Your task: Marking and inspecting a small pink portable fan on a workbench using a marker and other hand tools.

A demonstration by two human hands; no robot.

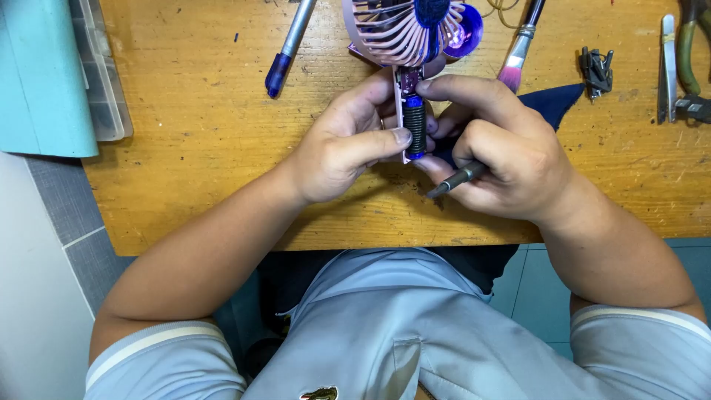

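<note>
Small pink handheld fan (pixel 404 33), handle casing open, lying at the middle of the wooden workbench (pixel 192 148) with its grille pointing away from the person. Left hand (pixel 344 148) pinches the exposed dark cylindrical battery (pixel 415 126) in the handle between thumb and forefinger. Right hand (pixel 503 152) steadies the handle top with its forefinger, other fingers curled around a grey screwdriver (pixel 457 178). Beside the fan: blue pen (pixel 289 46), pink-bristled brush (pixel 517 55), tweezers (pixel 668 67).

Wooden table (pixel 200 111), blue pen (pixel 289 46) lying upper left, pink-tipped brush (pixel 518 46) upper right, dark cloth (pixel 552 102) beside it, small dark bits (pixel 596 70), tweezers (pixel 668 67) and pliers (pixel 690 44) at far right, teal box (pixel 44 74) and clear case (pixel 104 81) at left edge, grey tiled floor (pixel 67 222)
</note>
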